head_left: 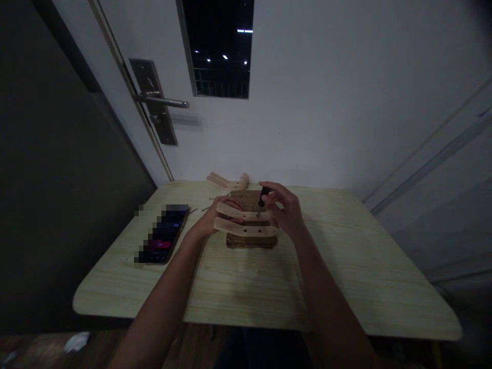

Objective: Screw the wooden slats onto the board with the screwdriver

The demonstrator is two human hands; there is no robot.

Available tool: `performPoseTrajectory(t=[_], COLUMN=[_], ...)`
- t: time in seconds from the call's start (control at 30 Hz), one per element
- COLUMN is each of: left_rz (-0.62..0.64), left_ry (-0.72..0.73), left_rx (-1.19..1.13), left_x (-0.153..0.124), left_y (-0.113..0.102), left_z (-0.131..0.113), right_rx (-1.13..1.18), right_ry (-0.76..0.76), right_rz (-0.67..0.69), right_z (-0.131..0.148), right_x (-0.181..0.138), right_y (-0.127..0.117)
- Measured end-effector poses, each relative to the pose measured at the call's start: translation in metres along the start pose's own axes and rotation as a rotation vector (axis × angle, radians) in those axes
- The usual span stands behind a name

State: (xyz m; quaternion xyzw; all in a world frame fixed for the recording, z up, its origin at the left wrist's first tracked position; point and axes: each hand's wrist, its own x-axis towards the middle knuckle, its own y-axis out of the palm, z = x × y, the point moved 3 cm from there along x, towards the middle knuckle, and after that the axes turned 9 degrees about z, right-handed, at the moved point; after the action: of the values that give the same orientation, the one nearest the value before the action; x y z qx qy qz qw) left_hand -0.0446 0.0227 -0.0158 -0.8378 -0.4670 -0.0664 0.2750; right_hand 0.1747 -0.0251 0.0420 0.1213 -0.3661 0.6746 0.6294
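A brown wooden board lies near the middle of a light wood table. Two pale wooden hook pieces lie across the board. My left hand is closed on their left ends and holds them against the board. In my right hand, closed around its black handle, is a small screwdriver standing upright with its tip on the upper hook piece.
A phone with a lit screen lies left of the board. More pale hook pieces sit at the table's far edge by the wall. A few small screws lie near them. A door with a metal handle stands behind left.
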Motion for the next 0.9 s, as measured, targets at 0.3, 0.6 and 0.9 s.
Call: performPoseTrajectory(t=[0.3,0.6,0.9], left_rz=[0.017,-0.003,0.045], left_ry=[-0.037,-0.01,-0.008], left_rx=[0.029,-0.015,0.008], left_x=[0.0003,0.0004,0.0026], left_y=[-0.0002,-0.0001,0.0011], left_z=[-0.006,0.0022,-0.0047], right_rx=[0.03,0.019,-0.083], right_ry=[-0.026,-0.007,-0.097], right_rz=[-0.01,-0.002,-0.035], right_z=[0.0054,0.0038,0.0045], right_x=[-0.0011,-0.0005,-0.0008], right_y=[0.0003,0.0007,-0.0005])
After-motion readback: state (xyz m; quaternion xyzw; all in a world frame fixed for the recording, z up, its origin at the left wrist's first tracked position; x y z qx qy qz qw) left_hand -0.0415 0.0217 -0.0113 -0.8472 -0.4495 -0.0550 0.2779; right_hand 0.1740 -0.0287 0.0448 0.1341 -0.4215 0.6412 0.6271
